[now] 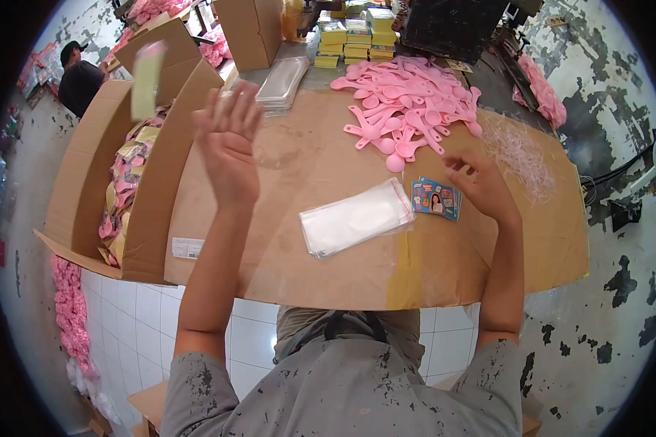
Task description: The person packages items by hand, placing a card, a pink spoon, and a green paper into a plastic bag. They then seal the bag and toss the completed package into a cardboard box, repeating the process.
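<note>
My left hand [228,138] is raised beside the open carton, fingers stretched and nothing in them. A blurred packet [146,87], yellowish with a pink end, is in the air above the carton [153,197], apart from the hand. Over the right side of the table hovers my right hand [481,182], its fingers loosely bent and apart with nothing seen in them. Close beside it lie blue printed cards [436,199]. A stack of clear plastic bags [353,218] lies left of the cards. Behind them is a heap of pink measuring spoons [408,98].
The carton holds many filled packets [127,178]. Clear plastic sleeves [283,80] lie at the back, near bundled card stacks [353,36]. Clear plastic strips [517,153] are scattered at the right. A person [82,80] is at the far left.
</note>
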`<state>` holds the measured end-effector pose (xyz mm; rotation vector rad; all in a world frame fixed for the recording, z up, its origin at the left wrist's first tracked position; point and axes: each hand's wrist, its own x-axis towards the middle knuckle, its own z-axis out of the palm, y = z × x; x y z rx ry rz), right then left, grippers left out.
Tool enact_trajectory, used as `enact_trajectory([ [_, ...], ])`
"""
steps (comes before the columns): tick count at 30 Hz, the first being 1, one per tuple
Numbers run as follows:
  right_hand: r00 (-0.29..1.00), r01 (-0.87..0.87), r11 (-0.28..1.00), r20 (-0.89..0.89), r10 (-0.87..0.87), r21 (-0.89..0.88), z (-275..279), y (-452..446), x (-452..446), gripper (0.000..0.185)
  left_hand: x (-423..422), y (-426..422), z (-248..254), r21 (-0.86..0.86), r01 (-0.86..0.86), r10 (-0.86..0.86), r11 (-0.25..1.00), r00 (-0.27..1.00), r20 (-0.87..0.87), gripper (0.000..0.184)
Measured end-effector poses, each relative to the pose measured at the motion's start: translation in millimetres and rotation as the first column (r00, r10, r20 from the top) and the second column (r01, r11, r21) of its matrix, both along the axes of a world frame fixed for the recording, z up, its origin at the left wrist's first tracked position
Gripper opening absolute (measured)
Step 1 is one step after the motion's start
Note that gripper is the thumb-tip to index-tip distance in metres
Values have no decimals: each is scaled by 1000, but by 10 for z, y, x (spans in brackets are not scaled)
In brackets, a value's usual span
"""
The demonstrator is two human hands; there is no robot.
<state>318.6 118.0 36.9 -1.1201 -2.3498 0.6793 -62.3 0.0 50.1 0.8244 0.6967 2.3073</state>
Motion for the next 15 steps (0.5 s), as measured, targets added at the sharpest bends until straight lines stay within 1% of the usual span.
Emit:
enact_trajectory([
  [1,998,-50,998,44,51,-26,-8,2,43,31,33,62,-188,-62,35,-41,997,993,-107,50],
  [2,991,-100,993,88,105,-54,-24,-9,81,32,112,113,-388,-221,12,-92,975,930,-355,46],
  [3,979,-149,985,129,160,-84,-40,-16,94,32,226,131,-510,-364,-52,-177,930,804,-568,41],
  [4,979,-146,986,132,156,-86,-62,-15,77,32,376,86,-538,-433,-100,-276,896,638,-719,40],
  [5,980,-140,986,134,151,-88,-89,-19,55,31,536,27,-572,-485,-163,-378,859,437,-816,39],
  [6,980,-132,987,137,144,-91,-98,-29,37,30,665,0,-642,-462,-198,-376,865,355,-856,35],
  [8,987,-73,992,135,86,-100,-50,-43,6,28,735,0,-737,-318,-248,-301,915,105,-948,32],
  [11,992,-23,986,119,43,-163,-57,-2,35,23,731,61,-829,-224,-260,-213,939,70,-975,26],
  [12,993,-14,981,111,36,-192,-65,22,62,22,740,57,-785,-341,-239,-312,909,150,-938,24],
  [14,994,-89,977,45,100,-192,7,43,145,20,760,25,-687,-557,-172,-495,813,300,-815,19],
  [15,991,-127,973,13,132,-193,27,41,167,19,766,15,-695,-534,-167,-465,829,326,-823,18],
])
